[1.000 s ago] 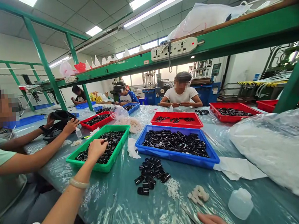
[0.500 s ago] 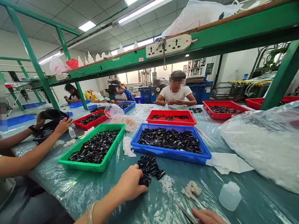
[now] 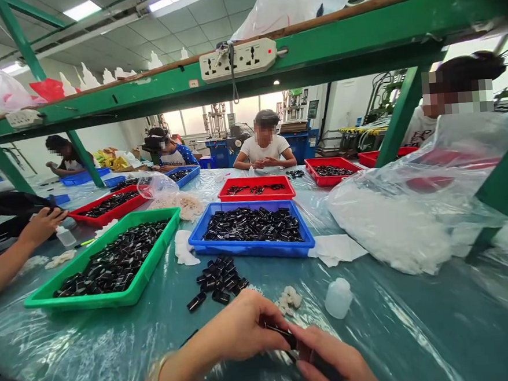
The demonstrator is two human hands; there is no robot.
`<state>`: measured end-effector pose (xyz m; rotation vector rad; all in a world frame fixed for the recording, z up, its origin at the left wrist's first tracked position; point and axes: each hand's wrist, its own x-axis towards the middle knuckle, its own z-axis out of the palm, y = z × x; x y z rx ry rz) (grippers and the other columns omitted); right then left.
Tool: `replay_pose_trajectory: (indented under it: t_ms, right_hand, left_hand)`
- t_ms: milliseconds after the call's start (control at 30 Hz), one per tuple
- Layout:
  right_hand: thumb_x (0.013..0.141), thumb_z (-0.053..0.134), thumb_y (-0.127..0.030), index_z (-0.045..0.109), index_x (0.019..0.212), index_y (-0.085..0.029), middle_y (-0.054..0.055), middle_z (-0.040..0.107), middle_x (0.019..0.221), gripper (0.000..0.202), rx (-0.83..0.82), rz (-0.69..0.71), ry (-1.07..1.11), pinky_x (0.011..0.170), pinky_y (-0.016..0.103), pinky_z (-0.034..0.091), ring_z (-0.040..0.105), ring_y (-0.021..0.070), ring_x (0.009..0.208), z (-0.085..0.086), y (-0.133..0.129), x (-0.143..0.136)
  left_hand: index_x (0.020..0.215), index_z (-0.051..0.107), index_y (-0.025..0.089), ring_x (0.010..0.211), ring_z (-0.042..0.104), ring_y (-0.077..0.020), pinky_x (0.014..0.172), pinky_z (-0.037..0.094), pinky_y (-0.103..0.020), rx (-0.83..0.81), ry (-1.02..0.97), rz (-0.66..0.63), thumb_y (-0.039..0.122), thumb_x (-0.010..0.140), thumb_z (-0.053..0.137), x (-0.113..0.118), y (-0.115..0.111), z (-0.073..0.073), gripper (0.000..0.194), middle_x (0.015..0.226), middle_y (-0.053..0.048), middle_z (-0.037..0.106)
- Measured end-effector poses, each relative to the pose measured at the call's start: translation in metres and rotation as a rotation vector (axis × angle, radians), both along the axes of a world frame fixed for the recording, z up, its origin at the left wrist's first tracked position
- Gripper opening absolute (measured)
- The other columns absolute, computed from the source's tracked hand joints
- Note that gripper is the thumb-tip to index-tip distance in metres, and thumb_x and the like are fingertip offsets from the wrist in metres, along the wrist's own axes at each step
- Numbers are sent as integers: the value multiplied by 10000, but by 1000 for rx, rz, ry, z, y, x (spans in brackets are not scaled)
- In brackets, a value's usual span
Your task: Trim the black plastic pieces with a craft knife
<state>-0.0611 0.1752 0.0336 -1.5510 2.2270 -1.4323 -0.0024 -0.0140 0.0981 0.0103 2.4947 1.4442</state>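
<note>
My left hand (image 3: 242, 330) and my right hand (image 3: 335, 362) meet near the table's front edge. Together they pinch a small black part (image 3: 284, 334) between the fingertips; the right hand also seems to grip a dark thin tool, mostly hidden. Just beyond the hands lies a loose pile of black parts (image 3: 217, 280) on the plastic-covered table (image 3: 95, 352). A few small white pieces (image 3: 290, 299) lie to the right of that pile, next to a small translucent bottle (image 3: 338, 298).
A green tray (image 3: 154, 261) and a blue tray (image 3: 249, 247) hold many black parts. Red trays (image 3: 258, 197) stand farther back. A big clear bag (image 3: 395, 215) fills the right. A co-worker's arm (image 3: 18, 242) reaches in at left. Other people sit across.
My left hand left the green tray, picked from the loose pile, and came to the right hand. Both hands now hold a black part. The view has turned right and down.
</note>
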Motion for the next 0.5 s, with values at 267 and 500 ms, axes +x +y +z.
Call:
replay_pose_trajectory:
  t_ms: [267,500]
  right_hand:
    - [759,495,-426,634,651,-80,45,525,582,388,217,-11,-667,519,197,299,403,83,538,4,-3,3]
    - [706,587,-449,644,822,-101,38,555,686,371,219,-51,-852,575,192,334,451,96,621,-6,2,3]
  left_hand:
    - [779,666,82,499,481,-86,497,369,-187,460,-183,136,254,551,729,-7,8,-23,293,600,-21,576]
    - [810,706,97,506,371,-49,455,241,-184,351,-144,20,271,617,710,-3,-1,-23,259,626,-10,521]
